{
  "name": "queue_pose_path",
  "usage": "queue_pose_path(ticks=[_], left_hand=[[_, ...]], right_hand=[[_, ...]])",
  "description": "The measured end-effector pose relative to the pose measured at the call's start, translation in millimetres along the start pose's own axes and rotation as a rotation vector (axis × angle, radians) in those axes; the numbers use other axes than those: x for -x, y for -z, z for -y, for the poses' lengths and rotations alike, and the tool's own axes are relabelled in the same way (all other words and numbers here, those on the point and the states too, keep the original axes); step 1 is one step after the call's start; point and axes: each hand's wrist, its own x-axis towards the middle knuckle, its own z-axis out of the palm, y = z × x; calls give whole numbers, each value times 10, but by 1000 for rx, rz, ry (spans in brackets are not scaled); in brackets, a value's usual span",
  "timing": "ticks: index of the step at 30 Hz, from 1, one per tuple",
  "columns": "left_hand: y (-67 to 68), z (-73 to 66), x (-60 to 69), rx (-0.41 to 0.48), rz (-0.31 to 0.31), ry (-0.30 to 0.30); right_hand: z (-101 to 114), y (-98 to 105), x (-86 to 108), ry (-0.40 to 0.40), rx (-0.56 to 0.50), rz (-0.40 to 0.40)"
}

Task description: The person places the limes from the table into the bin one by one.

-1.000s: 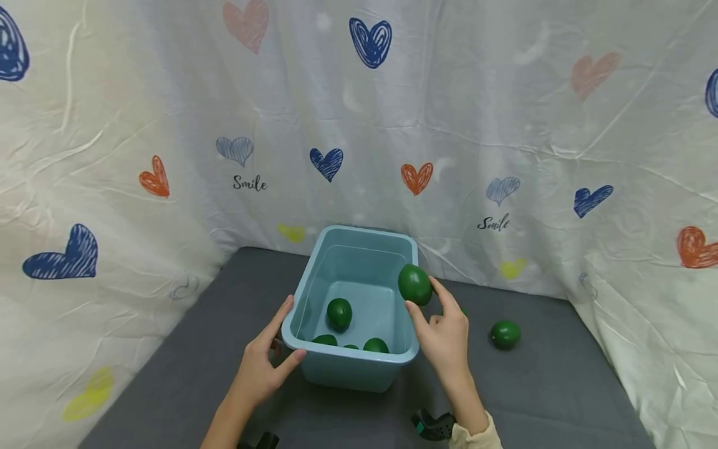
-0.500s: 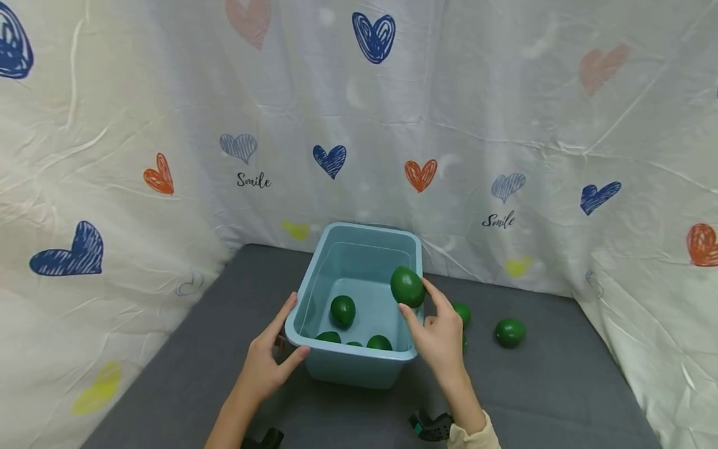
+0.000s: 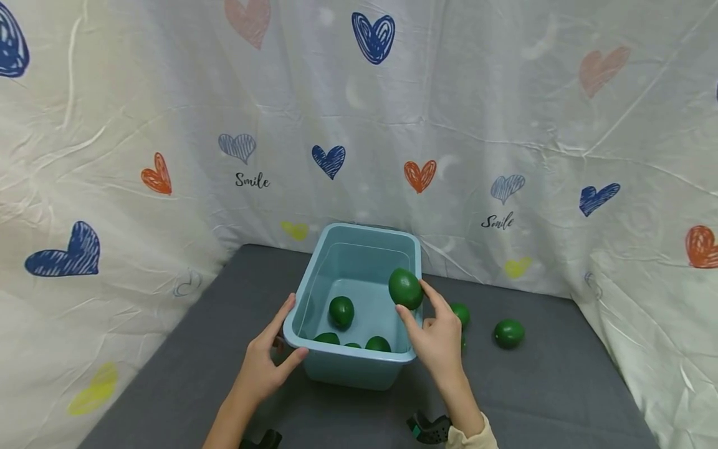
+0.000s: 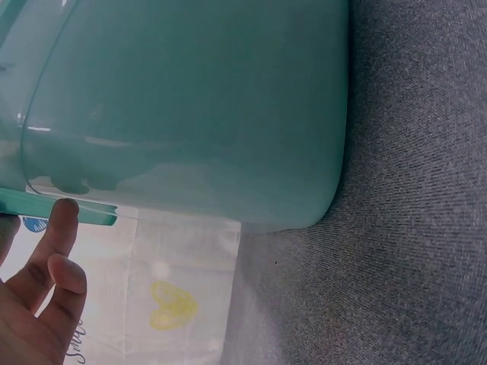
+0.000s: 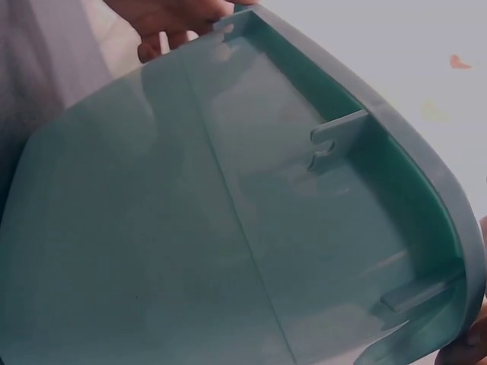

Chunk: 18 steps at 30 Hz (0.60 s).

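Note:
A pale blue plastic bin [image 3: 359, 368] rests on the grey cloth. My left hand [image 3: 263, 358] holds its near left corner, thumb at the front rim and fingers along the side. In the left wrist view, a fingertip [image 4: 67, 209] meets the rim. My right hand [image 3: 440, 337] pinches a glossy green avocado [image 3: 406, 289] between thumb and fingers, over the bin's right side. One avocado [image 3: 341, 312] lies on the bin's floor. Several others, such as this avocado [image 3: 378, 344], are partly hidden behind the front wall. The right wrist view shows mostly the bin's outer wall [image 5: 152, 228].
To the right of the bin, one avocado [image 3: 509, 333] lies on the grey cloth [image 3: 550, 380]. Nearer my right hand, another avocado [image 3: 461, 313] is partly covered, with more green just below it. A white curtain [image 3: 359, 125] printed with hearts hangs behind and at the sides.
The right hand has carried the avocado slightly left, further over the bin's opening, then stayed almost still. The left hand keeps its place at the corner.

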Motion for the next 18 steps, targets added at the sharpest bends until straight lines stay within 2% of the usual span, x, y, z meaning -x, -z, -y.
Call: queue_pose_path(ticks=[12,18], left_hand=[[-20,-13,-36,2,1,-6],[-10,0,-8,4,-4,1]], right_hand=[[-7,48,-21,17,2,-21],[-32,54,8,6,10,-34]])
